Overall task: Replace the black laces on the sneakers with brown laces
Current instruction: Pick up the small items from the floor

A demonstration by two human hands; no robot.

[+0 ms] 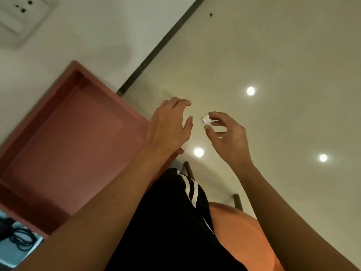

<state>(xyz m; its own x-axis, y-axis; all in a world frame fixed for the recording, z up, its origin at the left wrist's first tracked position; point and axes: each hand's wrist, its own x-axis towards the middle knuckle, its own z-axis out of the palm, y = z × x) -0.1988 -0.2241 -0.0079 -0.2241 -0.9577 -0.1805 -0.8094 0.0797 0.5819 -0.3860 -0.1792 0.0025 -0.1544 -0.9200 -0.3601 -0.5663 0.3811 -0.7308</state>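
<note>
The right hand (227,133) was pinched, thumb and forefinger, on a small white scrap (206,119), paper or a tag by its look, with a pale yellow patch on it; what it was could not be told. The left hand (168,126) hung just beside it, fingers spread and slack, holding nothing, the two hands apart with a clear gap between them. Both were out over bare glossy floor (273,55), which threw back three ceiling lights.

Below the forearms sat a leg in black trousers (175,222) with white stripes, and to its right an orange seat (240,231). To the left stood a red-brown table (68,133), seen from its underside or side frame.

No sneakers showed anywhere. The only thing like a lace was a dark cord (20,238) coiled on a pale blue surface at the lower left corner, well apart from both hands; it was likely a black lace, though too small and blurred to be sure. No brown lace was in view.

As a judgement, a lace would be light, limp and without spring, so it would sag and tangle if taken mid-length. Better to take it by the stiff tip, pinched between thumb and finger, and let the rest trail. The scrap weighed almost nothing and would crumple or drop at the least slackening of the pinch
</note>
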